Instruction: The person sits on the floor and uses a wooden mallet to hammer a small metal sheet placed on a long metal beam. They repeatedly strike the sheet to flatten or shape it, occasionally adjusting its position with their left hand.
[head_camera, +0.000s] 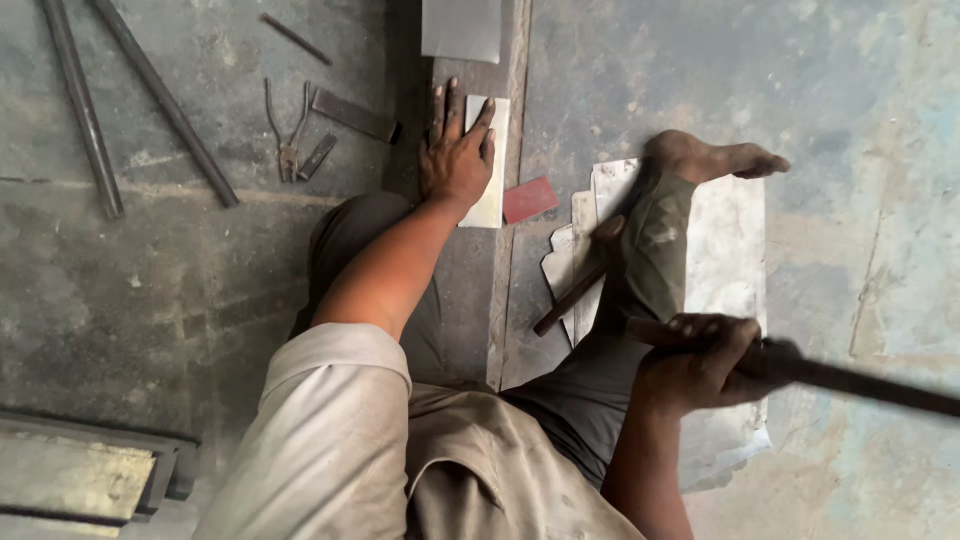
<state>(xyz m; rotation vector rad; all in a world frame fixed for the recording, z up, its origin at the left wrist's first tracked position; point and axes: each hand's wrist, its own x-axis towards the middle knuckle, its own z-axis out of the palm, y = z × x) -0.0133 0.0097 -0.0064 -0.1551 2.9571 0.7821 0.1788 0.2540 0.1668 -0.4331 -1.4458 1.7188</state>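
Head view: left hand (456, 150) lies flat on a pale metal strip (489, 165); right hand (700, 362) grips a dark rod (850, 380).

Worn grey concrete floor (150, 290) under me, stained and scuffed, bluish patches at my right, two long steel rods (130, 100) lying at upper left, pliers (287, 140) beside them, metal frame (90, 470) at lower left, flat daylight.

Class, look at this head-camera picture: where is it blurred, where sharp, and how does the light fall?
Head view: the bar in the right hand is smeared by motion blur; the left hand pressing the pale strip is sharp, as are the pliers; light is soft and even, brighter on the right floor, with no hard shadows or glare.
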